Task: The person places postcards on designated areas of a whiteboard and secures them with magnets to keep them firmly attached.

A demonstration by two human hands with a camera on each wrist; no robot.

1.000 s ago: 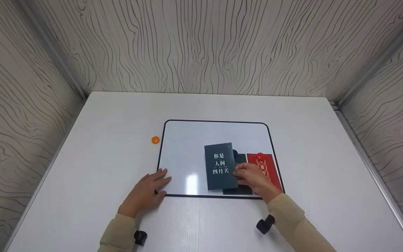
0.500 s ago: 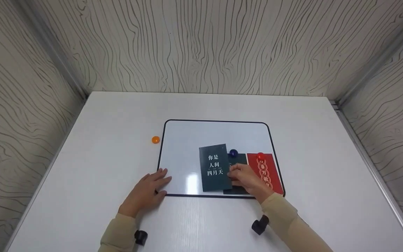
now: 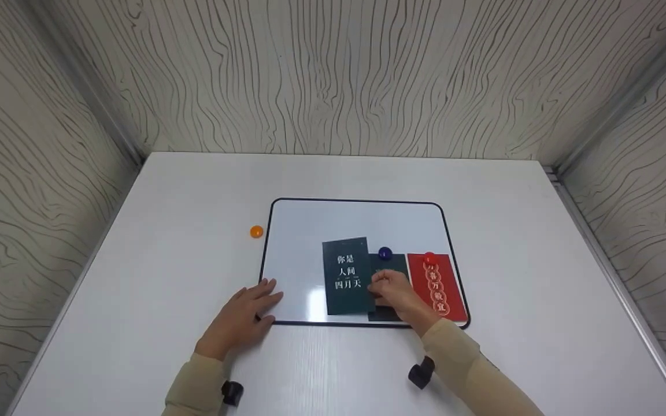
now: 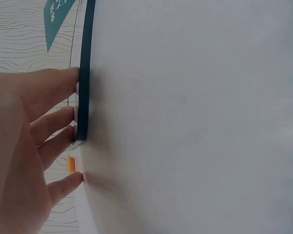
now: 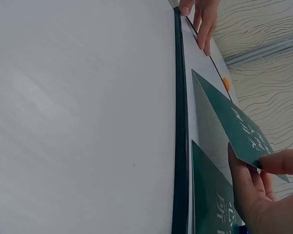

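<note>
My right hand [image 3: 396, 297] pinches the right edge of a dark green card [image 3: 344, 294] with white characters. In the right wrist view this card [image 5: 234, 124] is tilted, its left end raised over the whiteboard [image 3: 298, 231]. Partly behind the right hand, a second green card [image 3: 388, 263] lies on the board with a dark blue round magnet [image 3: 385, 253] at its top. Beside it is a red card [image 3: 434, 289] under a red round magnet [image 3: 429, 259]. My left hand [image 3: 243, 315] rests with spread fingers at the board's lower left corner, touching its black rim [image 4: 85, 73].
An orange round magnet [image 3: 256, 231] lies on the white table [image 3: 194, 196], just left of the board. Wood-grain patterned panels [image 3: 321, 81] enclose the table at the back and both sides. Each wrist wears a small black camera [image 3: 421, 372].
The right hand has moved left with the green card, uncovering more of the second green card, the blue magnet and the red card. The left hand has stayed put.
</note>
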